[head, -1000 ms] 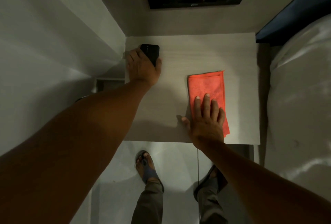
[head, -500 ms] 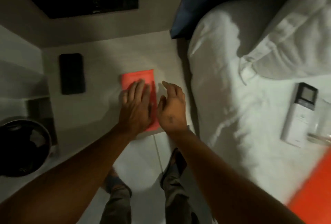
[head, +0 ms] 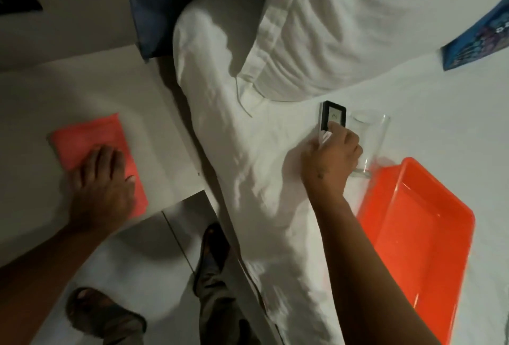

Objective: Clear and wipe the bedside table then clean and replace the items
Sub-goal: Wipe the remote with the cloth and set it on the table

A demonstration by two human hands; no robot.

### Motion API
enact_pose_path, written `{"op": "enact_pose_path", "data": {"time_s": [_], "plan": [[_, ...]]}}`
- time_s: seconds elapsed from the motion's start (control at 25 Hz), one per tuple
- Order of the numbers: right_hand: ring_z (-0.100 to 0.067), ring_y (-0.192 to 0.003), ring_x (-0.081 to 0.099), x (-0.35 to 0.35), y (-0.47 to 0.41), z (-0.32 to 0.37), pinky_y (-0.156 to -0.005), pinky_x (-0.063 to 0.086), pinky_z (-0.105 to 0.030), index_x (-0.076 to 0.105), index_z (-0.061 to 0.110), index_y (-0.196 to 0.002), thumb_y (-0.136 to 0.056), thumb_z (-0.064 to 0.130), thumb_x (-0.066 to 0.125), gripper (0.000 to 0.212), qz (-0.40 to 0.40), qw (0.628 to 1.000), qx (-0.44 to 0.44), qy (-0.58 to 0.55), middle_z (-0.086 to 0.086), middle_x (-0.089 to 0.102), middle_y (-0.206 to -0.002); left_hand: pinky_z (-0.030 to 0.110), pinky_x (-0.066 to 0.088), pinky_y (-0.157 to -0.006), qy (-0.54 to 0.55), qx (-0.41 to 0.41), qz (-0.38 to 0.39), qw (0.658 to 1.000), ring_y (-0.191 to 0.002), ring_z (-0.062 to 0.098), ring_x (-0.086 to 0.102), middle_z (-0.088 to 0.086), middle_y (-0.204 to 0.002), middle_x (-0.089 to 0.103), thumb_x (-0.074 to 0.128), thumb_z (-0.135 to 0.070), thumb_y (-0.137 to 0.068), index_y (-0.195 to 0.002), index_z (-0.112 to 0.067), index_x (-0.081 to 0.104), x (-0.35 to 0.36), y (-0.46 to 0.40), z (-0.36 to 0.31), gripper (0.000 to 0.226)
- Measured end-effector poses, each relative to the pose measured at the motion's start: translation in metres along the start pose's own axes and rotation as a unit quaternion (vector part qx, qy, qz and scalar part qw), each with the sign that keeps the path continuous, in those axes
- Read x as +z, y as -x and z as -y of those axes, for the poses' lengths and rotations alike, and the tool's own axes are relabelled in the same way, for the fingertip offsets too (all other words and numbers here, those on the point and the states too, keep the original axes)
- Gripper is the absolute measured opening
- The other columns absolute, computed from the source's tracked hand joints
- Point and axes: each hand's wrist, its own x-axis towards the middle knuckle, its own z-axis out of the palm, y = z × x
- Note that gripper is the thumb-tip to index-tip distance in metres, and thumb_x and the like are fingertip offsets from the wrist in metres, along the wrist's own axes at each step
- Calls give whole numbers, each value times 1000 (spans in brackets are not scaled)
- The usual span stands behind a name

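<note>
We were, by our judgement, in the later part of the job: the table (head: 91, 91) lay bare except for the cloth (head: 91, 140), so clearing and wiping looked done, and putting things back was in hand. What was left, as far as we could see, was to clean and return the items lying on the bed (head: 275, 168).

Our left hand (head: 102, 182) lay flat and spread on the near end of the cloth, pressing it to the table and gripping nothing. Our right hand (head: 330, 160) had reached across to the bed and closed its fingers round the lower end of the remote (head: 332, 121), whose dark screen end stuck out beyond the fingers. We could not tell whether the remote was lifted or resting on the sheet.

Just beside the remote, on its far side from the table, a glass (head: 371, 146) lay on its side, its base near the tray (head: 429, 234). The tray sat on the bed and held nothing we could see.

Counted: one cloth, one remote, one glass, one tray, one pillow (head: 344, 27), and one blue packet (head: 473, 38) at the frame's edge, too cropped to name. Two sandalled feet showed on the floor below.
</note>
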Motion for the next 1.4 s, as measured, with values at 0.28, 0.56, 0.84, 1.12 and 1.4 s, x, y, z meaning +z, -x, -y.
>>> {"op": "enact_pose_path", "data": {"time_s": [0.28, 0.56, 0.84, 1.12, 1.4], "plan": [[-39, -136, 38, 10, -9, 14, -109, 32, -51, 45, 19, -141, -92, 15, 51, 50, 4, 999, 48, 21, -15, 43, -146, 55, 29, -109, 22, -2, -22, 1000, -142, 43, 35, 22, -154, 38, 37, -39, -93, -146, -5, 40, 7, -1, 2, 63], [-18, -105, 61, -15, 8, 34, -92, 48, -27, 38, 21, -144, -70, 36, 75, 84, 69, 976, 85, -190, -1, 60, -120, 56, 38, -109, 33, -20, 19, 999, -139, 41, 43, 18, -153, 45, 44, -42, -90, -142, -10, 50, 3, -4, 2, 62], [7, -88, 66, 57, 124, 122, -83, 53, -16, 48, 39, -123, -64, 21, 82, 70, 261, 889, -128, -355, 25, 67, -99, 55, 29, -115, 178, -250, 60, 950, -141, 47, 32, 25, -162, 21, 66, -45, -82, -157, -9, 21, -22, -4, 3, 95], [4, -78, 59, 151, 175, 151, -62, 43, -3, 61, 22, -129, -91, 49, 66, 47, 418, 862, -78, -277, 22, 59, -84, 39, 59, -85, 496, -423, 57, 756, -101, 31, 70, 12, -118, 70, 83, -23, -69, -128, -11, 55, -50, -27, 23, 66], [-16, -101, 59, 169, 209, 161, -90, 52, -31, 46, 32, -144, -101, 58, 36, 51, 404, 873, -195, -193, 0, 58, -113, 40, 55, -91, 854, -419, 30, 307, -92, 30, 72, 14, -94, 78, 42, -39, -101, -107, -12, 71, -85, 2, 8, 41]]}}
